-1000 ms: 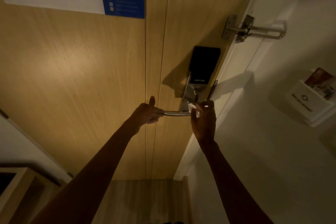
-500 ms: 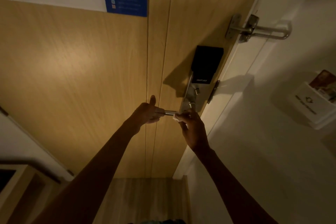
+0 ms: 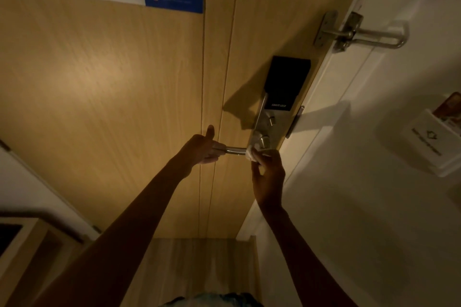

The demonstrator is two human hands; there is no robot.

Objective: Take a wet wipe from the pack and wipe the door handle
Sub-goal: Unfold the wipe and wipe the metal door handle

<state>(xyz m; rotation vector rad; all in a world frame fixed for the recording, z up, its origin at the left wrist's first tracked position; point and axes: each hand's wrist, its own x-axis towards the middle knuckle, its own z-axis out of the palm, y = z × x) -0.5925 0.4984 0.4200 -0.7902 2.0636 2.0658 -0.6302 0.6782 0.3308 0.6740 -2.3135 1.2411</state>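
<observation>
Dim wooden door (image 3: pixel 99 107), lever handle (image 3: pixel 234 150) gripped.
Left hand (image 3: pixel 203 148) clasps its free end; right hand (image 3: pixel 268 169) pinches wet wipe (image 3: pixel 250 156) against its pivot end.

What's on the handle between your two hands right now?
In the head view, only bare metal handle runs between the left hand and the wet wipe pinched in the right hand.
</observation>
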